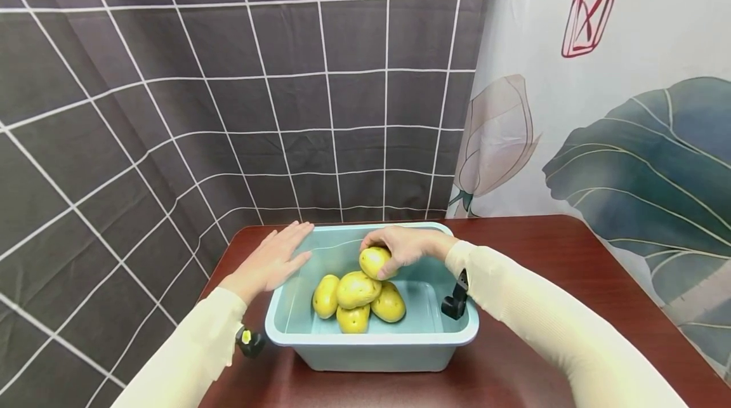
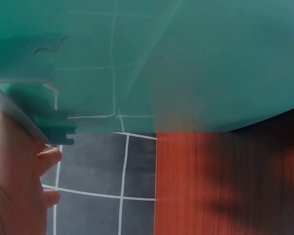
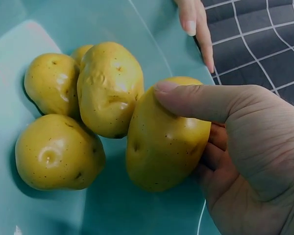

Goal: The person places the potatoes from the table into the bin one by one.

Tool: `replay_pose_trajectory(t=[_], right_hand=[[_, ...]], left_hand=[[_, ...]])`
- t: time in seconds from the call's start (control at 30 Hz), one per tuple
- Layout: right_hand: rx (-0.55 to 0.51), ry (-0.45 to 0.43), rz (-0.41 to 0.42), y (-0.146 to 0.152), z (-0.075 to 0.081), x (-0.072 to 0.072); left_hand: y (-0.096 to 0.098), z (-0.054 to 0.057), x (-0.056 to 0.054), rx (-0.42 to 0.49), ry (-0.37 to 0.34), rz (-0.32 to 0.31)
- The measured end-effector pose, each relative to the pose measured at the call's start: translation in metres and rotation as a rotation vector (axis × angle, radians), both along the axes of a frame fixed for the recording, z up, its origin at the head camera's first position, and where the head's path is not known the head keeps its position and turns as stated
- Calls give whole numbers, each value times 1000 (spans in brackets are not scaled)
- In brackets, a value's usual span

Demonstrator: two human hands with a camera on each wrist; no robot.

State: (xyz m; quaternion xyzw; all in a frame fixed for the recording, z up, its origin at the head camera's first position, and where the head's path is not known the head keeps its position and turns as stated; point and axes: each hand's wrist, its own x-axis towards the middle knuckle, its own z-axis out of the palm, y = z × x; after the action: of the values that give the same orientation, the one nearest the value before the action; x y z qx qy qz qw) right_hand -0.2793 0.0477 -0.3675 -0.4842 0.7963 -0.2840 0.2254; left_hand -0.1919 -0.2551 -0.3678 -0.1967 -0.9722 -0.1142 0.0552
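My right hand (image 1: 408,245) holds a yellow potato (image 1: 374,261), thumb on one side and fingers round the other, inside a light blue plastic basin (image 1: 371,339). Just below it, another potato (image 1: 355,290) lies on top of a small group, overlapping a left potato (image 1: 325,297), a front potato (image 1: 353,320) and a right potato (image 1: 389,304). In the right wrist view the held potato (image 3: 166,142) is right beside the top one. My left hand (image 1: 273,261) lies at the basin's left rim with its fingers stretched out.
The basin stands on a dark red-brown wooden table (image 1: 531,256). Behind and to the left hangs a grey curtain (image 1: 285,103) with a white grid. A white cloth (image 1: 548,141) with painted lotus leaves hangs at the right. Both wrists carry small black devices.
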Motion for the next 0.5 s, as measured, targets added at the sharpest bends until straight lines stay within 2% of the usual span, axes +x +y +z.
replay_pose_trajectory(t=[0.2, 0.4, 0.5], right_hand=[[6, -17, 12, 1, 0, 2], [1, -97, 14, 1, 1, 3], [0, -109, 13, 2, 1, 3]], left_hand=[[1, 1, 1, -4, -9, 2], [0, 0, 0, -11, -15, 7], [0, 0, 0, -15, -14, 10]])
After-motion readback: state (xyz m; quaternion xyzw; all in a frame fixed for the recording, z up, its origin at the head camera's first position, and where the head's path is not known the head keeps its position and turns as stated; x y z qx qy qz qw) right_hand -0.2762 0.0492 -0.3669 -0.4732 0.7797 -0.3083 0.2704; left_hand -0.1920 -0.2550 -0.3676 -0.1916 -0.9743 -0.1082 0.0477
